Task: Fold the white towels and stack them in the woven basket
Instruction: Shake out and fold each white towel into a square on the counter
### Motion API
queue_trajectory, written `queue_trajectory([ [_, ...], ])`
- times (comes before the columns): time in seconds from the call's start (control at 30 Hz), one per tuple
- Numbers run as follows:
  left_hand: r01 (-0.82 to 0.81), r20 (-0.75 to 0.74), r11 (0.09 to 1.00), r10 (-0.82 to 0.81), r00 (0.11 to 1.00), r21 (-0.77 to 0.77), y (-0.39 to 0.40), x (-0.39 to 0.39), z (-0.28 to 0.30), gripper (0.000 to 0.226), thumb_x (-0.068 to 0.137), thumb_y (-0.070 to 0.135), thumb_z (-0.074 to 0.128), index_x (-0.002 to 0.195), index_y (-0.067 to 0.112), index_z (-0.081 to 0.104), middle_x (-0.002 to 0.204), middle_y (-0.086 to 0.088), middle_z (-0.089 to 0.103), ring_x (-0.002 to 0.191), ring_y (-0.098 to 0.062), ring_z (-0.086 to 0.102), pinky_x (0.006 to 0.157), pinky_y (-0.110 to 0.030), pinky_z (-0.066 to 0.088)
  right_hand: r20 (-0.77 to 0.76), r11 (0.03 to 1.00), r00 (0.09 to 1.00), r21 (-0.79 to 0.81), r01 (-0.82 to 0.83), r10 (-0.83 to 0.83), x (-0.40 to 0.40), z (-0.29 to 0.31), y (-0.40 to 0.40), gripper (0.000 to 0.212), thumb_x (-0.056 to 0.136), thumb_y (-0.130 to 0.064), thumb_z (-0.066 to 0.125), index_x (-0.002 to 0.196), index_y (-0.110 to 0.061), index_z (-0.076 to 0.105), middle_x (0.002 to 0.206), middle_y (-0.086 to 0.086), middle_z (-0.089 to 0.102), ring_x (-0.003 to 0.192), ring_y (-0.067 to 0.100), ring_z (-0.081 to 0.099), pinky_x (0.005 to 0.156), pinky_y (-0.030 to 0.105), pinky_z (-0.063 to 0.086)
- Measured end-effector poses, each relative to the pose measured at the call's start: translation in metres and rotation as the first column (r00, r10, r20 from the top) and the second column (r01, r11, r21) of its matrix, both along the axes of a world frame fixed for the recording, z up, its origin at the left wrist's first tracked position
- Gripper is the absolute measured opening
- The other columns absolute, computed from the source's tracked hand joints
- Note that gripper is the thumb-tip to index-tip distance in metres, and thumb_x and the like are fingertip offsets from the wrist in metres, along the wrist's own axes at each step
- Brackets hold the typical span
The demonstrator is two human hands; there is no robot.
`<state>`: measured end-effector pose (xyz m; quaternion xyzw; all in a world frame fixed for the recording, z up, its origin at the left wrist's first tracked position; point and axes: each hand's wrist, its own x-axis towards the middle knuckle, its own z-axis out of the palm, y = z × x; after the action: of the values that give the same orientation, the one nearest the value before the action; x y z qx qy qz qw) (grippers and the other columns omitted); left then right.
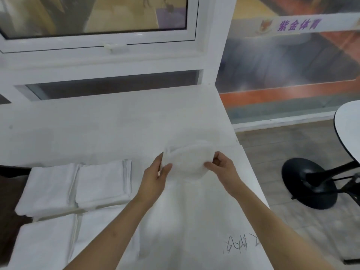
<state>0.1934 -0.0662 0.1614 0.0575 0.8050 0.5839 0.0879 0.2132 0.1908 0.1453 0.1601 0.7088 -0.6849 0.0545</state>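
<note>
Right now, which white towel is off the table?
The towel held between the left hand and right hand; the folded towels lie flat at left.

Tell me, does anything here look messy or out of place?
Mostly tidy. Folded towels lie in neat piles at the left. One oddity: black scribbles mark the white table near its right edge. Both hands grip a towel. No basket is in view.

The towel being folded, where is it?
In the head view, right of centre: the towel is held above the white table between the left hand and right hand.
</note>
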Motion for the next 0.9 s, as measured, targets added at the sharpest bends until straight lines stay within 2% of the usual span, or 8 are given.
queue_trajectory([
  [0.17, 0.077, -0.271, 0.969, -0.142, 0.952, -0.236, -0.020, 0.030, -0.040, 0.047, 0.099, 0.001, 0.052, 0.141, 0.021, 0.056, 0.145, 0.014, 0.056, 0.135, -0.001, 0.049, 0.112, -0.017, 0.037, -0.071, 0.898, 0.985, 0.425, -0.114, 0.159, 0.040, -0.017, 0.002, 0.026, 0.089, -0.009, 0.074, 0.109, -0.025, 0.071, 0.100, -0.014, 0.076, 0.092, 0.001, 0.070, 0.080, 0.015, 0.051],
  [0.3, 0.265, -0.149, 0.875, -0.349, 0.925, -0.405, -0.043, 0.077, -0.105, 0.055, 0.098, 0.020, 0.041, 0.139, 0.056, 0.044, 0.139, 0.041, 0.047, 0.131, -0.005, 0.053, 0.118, -0.018, 0.029, 0.041, 0.744, 0.932, 0.590, -0.313, 0.360, 0.090, -0.059, 0.002, 0.026, 0.090, -0.018, 0.073, 0.114, -0.028, 0.075, 0.107, -0.018, 0.074, 0.099, -0.010, 0.067, 0.085, 0.011, 0.049],
  [0.37, 0.337, -0.019, 0.849, -0.376, 0.926, -0.408, -0.050, 0.099, -0.128, 0.055, 0.103, 0.025, 0.045, 0.135, 0.069, 0.039, 0.131, 0.044, 0.051, 0.122, 0.001, 0.058, 0.110, -0.017, 0.039, 0.108, 0.700, 0.900, 0.591, -0.401, 0.423, 0.111, -0.069, -0.003, 0.020, 0.096, -0.022, 0.069, 0.115, -0.021, 0.074, 0.108, -0.014, 0.076, 0.100, -0.003, 0.066, 0.085, 0.019, 0.051],
  [0.47, 0.277, 0.083, 0.913, -0.264, 0.961, -0.301, -0.046, 0.115, -0.130, 0.043, 0.103, 0.037, 0.053, 0.130, 0.068, 0.042, 0.119, 0.032, 0.065, 0.110, 0.010, 0.062, 0.089, -0.012, 0.049, 0.203, 0.720, 0.889, 0.526, -0.452, 0.410, 0.128, -0.082, -0.004, 0.041, 0.097, -0.052, 0.059, 0.119, -0.020, 0.070, 0.110, -0.007, 0.076, 0.099, 0.009, 0.067, 0.090, 0.039, 0.055],
  [0.57, 0.175, 0.183, 0.947, -0.129, 0.975, -0.269, -0.042, 0.115, -0.129, 0.021, 0.100, 0.039, 0.059, 0.119, 0.049, 0.054, 0.106, 0.024, 0.072, 0.104, 0.009, 0.065, 0.084, -0.020, 0.052, 0.219, 0.802, 0.908, 0.425, -0.419, 0.358, 0.129, -0.094, 0.000, 0.030, 0.099, -0.046, 0.063, 0.125, -0.031, 0.066, 0.113, -0.024, 0.073, 0.106, -0.004, 0.068, 0.092, 0.032, 0.057],
  [0.63, 0.096, 0.217, 0.952, -0.033, 0.976, -0.289, -0.037, 0.109, -0.128, 0.005, 0.100, 0.043, 0.058, 0.102, 0.038, 0.058, 0.085, 0.019, 0.070, 0.081, 0.005, 0.064, 0.074, -0.026, 0.050, 0.224, 0.839, 0.924, 0.394, -0.376, 0.309, 0.120, -0.096, -0.001, 0.027, 0.101, -0.044, 0.063, 0.118, -0.024, 0.067, 0.109, -0.020, 0.075, 0.105, -0.003, 0.068, 0.092, 0.030, 0.057],
  [0.73, -0.017, 0.241, 0.956, 0.091, 0.966, -0.293, -0.024, 0.093, -0.122, 0.028, 0.102, 0.042, 0.054, 0.075, 0.036, 0.048, 0.062, 0.014, 0.052, 0.057, -0.005, 0.044, 0.059, -0.025, 0.036, 0.243, 0.850, 0.945, 0.429, -0.307, 0.219, 0.099, -0.103, -0.007, 0.032, 0.100, -0.047, 0.059, 0.083, -0.022, 0.051, 0.073, -0.005, 0.061, 0.067, 0.009, 0.055, 0.066, 0.033, 0.045],
  [0.9, -0.158, 0.296, 0.931, 0.260, 0.919, -0.328, 0.000, 0.052, -0.124, 0.041, 0.104, 0.029, 0.052, 0.064, 0.026, 0.039, 0.059, 0.009, 0.046, 0.059, -0.010, 0.043, 0.059, -0.032, 0.033, 0.345, 0.792, 0.935, 0.548, -0.268, 0.077, 0.062, -0.116, -0.021, 0.035, 0.102, -0.049, 0.048, 0.079, -0.023, 0.044, 0.068, -0.004, 0.055, 0.060, 0.017, 0.049, 0.056, 0.034, 0.035],
])
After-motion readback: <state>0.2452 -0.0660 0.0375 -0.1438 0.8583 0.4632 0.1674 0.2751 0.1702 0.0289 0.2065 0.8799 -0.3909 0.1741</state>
